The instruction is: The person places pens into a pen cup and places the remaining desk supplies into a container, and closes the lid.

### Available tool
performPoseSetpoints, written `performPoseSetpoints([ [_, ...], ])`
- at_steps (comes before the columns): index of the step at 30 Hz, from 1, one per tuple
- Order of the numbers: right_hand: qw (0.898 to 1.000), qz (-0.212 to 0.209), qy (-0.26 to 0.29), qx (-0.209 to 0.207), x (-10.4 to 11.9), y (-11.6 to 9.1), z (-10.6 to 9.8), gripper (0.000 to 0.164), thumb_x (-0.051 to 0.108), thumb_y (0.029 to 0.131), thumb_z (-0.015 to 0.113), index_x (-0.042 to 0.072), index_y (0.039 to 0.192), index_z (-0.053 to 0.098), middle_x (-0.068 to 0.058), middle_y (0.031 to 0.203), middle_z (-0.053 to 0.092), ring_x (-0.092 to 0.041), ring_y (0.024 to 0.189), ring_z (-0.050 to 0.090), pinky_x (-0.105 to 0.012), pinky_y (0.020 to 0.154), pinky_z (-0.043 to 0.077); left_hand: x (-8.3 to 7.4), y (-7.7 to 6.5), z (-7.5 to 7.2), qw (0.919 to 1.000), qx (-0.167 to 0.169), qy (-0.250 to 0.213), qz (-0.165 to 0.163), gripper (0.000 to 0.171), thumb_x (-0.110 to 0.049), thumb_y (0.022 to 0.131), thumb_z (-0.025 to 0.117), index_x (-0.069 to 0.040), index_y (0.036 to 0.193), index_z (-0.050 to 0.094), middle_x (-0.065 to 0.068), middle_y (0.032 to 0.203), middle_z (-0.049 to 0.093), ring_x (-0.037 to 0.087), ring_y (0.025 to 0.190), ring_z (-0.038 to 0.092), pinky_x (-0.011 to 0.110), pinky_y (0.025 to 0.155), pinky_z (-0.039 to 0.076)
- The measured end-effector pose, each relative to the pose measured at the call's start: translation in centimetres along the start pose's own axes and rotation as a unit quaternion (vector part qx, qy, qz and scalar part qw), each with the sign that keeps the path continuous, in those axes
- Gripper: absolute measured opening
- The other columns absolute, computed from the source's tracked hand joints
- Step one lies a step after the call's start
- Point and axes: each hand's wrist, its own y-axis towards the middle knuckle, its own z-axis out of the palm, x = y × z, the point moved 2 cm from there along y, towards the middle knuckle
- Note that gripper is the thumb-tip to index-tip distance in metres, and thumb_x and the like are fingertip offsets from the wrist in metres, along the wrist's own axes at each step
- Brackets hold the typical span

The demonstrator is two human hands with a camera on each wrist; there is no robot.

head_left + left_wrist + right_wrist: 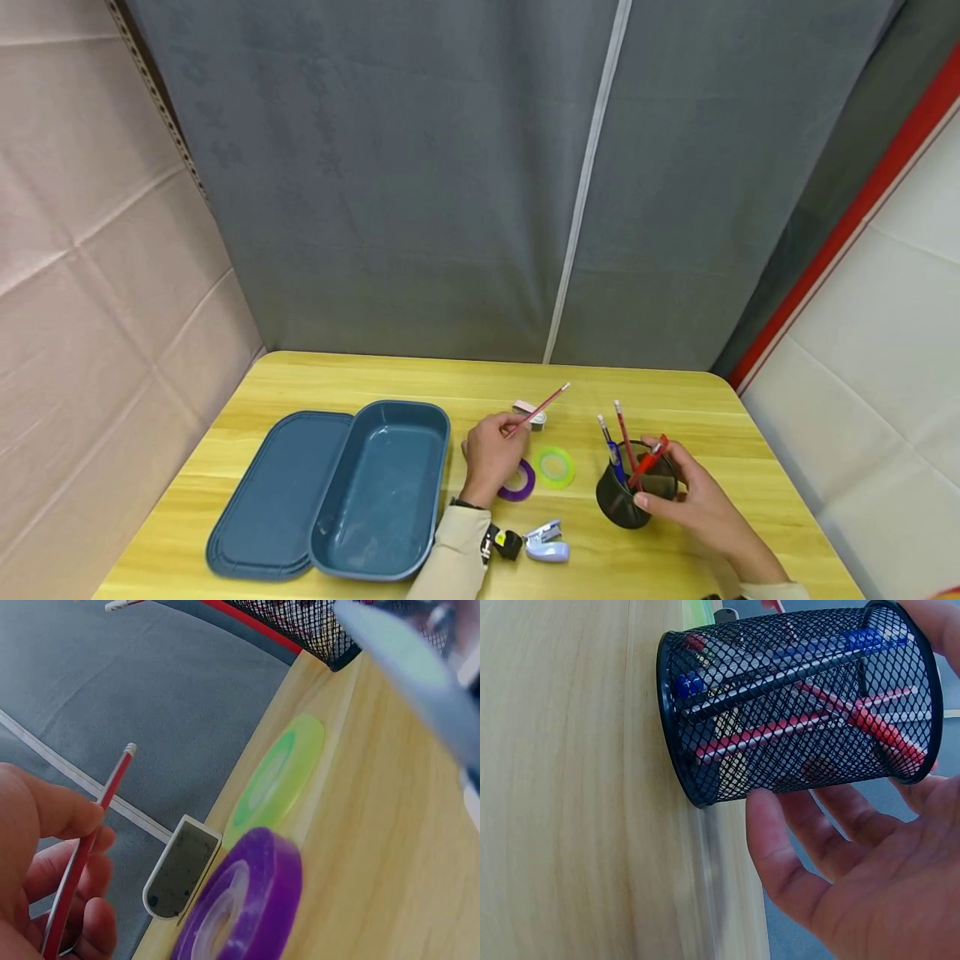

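Note:
My left hand (495,457) pinches a red pencil (96,817) between thumb and fingers, its eraser end pointing up and away. The pencil is held above the table, near a small white-rimmed item (182,868) with a dark face. My right hand (697,504) grips a black mesh pen holder (621,506) at its right side, thumb in front and fingers behind. The holder stands upright on the table. Inside it are several pens and pencils, among them a red pen (648,461), a blue pen (616,461) and a red pencil (624,429).
A purple tape roll (277,892) and a green tape roll (567,467) lie between the hands. Nearer sits a light-blue stapler (547,551), beside the left wrist. On the left are a blue box (382,500) and its lid (277,500). Grey curtain (412,183) hangs behind the table.

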Motion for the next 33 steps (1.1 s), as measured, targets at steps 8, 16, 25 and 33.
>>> performPoseSetpoints([
  [8,1.000,0.002,-0.006,-0.001,0.0,0.0,0.0,0.079,0.028,0.096,0.079,0.013,0.161,0.037,-0.021,0.161,0.043,-0.052,0.141,0.046,-0.033,0.079,0.057,-0.9,-0.2,-0.1,0.9991,-0.011,-0.036,0.019,0.006,-0.035,0.090,0.083,-0.030,0.093,0.084,-0.015,0.077,0.066,0.002,0.074,0.058,0.037,0.080,0.040],
  [16,1.000,0.000,-0.005,-0.001,0.1,0.0,0.0,0.078,0.027,0.096,0.080,0.013,0.160,0.038,-0.022,0.160,0.044,-0.053,0.140,0.048,-0.033,0.078,0.057,-1.6,-0.6,-0.2,0.9931,0.030,-0.113,0.000,0.009,-0.030,0.092,0.083,-0.024,0.099,0.083,-0.014,0.077,0.069,0.004,0.073,0.059,0.034,0.077,0.039],
  [25,1.000,0.002,-0.010,0.002,0.2,-0.1,0.0,0.078,0.028,0.096,0.079,0.012,0.160,0.038,-0.022,0.159,0.045,-0.051,0.139,0.049,-0.033,0.078,0.057,-2.3,-0.8,-0.5,0.9785,0.060,-0.198,0.000,0.014,-0.018,0.092,0.083,-0.012,0.105,0.082,-0.004,0.086,0.075,0.007,0.076,0.064,0.022,0.069,0.053],
  [33,1.000,0.000,-0.008,0.000,0.2,-0.1,0.0,0.078,0.027,0.096,0.079,0.012,0.160,0.037,-0.023,0.160,0.044,-0.054,0.140,0.047,-0.035,0.079,0.056,-2.6,-1.0,-0.7,0.9700,0.070,-0.233,0.003,0.015,-0.013,0.092,0.083,-0.009,0.106,0.081,0.001,0.093,0.079,0.007,0.084,0.069,0.021,0.075,0.057],
])
